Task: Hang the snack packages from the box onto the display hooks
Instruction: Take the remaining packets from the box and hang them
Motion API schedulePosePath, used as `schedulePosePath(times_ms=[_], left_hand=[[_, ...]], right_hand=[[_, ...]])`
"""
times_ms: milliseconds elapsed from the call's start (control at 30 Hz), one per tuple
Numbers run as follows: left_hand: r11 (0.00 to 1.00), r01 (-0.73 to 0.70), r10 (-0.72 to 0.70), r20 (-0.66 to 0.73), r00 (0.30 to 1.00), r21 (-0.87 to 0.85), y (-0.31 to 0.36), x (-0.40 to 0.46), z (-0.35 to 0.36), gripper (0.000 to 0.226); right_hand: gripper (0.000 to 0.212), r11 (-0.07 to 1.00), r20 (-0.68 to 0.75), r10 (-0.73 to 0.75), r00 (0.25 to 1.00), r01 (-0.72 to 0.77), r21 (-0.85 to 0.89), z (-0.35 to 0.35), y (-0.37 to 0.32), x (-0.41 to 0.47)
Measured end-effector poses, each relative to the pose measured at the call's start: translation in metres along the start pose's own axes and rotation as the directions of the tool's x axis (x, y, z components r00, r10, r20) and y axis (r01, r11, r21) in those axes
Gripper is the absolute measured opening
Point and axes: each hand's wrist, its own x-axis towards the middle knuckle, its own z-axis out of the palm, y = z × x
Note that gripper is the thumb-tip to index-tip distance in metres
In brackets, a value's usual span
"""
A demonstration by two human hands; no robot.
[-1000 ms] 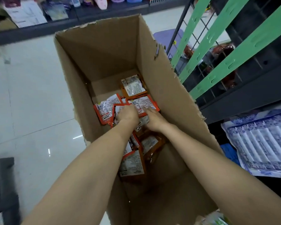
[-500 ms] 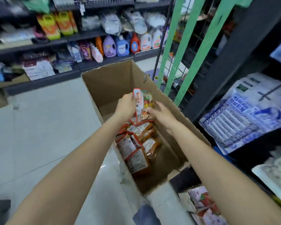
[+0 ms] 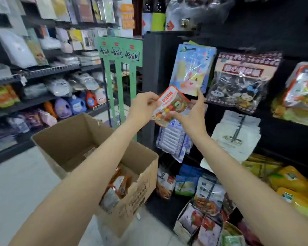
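Pale tiled floor (image 3: 16,189), dark stocked shelving (image 3: 43,102), green rack (image 3: 121,50) by black display wall (image 3: 274,139)

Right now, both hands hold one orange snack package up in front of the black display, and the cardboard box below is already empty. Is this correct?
Not quite: the cardboard box is not empty. The head view shows more orange packages lying inside it. The rest holds: left hand and right hand hold one snack package before the black display.

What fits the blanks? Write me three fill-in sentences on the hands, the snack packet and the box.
1. Both hands hold one ____ between them.
2. The left hand pinches the snack packet by its ____ end.
3. More packets lie inside the open ____ below the left arm.
The right hand holds its lower end.
Missing: snack packet; upper; cardboard box.
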Motion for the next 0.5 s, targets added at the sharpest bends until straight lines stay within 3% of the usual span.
schedulePosePath(times_ms=[67,167,200,333,500], left_hand=[[0.984,-0.156,0.149,0.081,0.986,0.085,0.037,0.007,0.026,0.017],[0.943,-0.317,0.296,0.178,0.938,0.102,0.092,0.016,0.068,0.016],[0.936,-0.342,0.321,0.194,0.927,0.085,0.109,0.018,0.083,0.014],[0.906,-0.423,0.417,0.16,0.895,0.003,0.165,0.026,0.142,0.012],[0.862,-0.494,0.506,0.177,0.844,-0.112,0.222,0.031,0.206,0.011]], right_hand=[[0.091,0.983,-0.054,-0.137,0.989,0.129,-0.132,-0.042,-0.01,0.006],[0.026,0.968,-0.047,-0.173,0.984,0.162,-0.19,-0.107,-0.02,0.01],[0.016,0.973,-0.078,-0.179,0.981,0.164,-0.164,-0.129,-0.02,0.011],[0.016,0.972,-0.23,-0.226,0.947,0.204,-0.113,-0.211,-0.012,0.01],[0.012,0.994,-0.397,-0.109,0.912,0.107,-0.026,-0.287,0.003,0.014]])
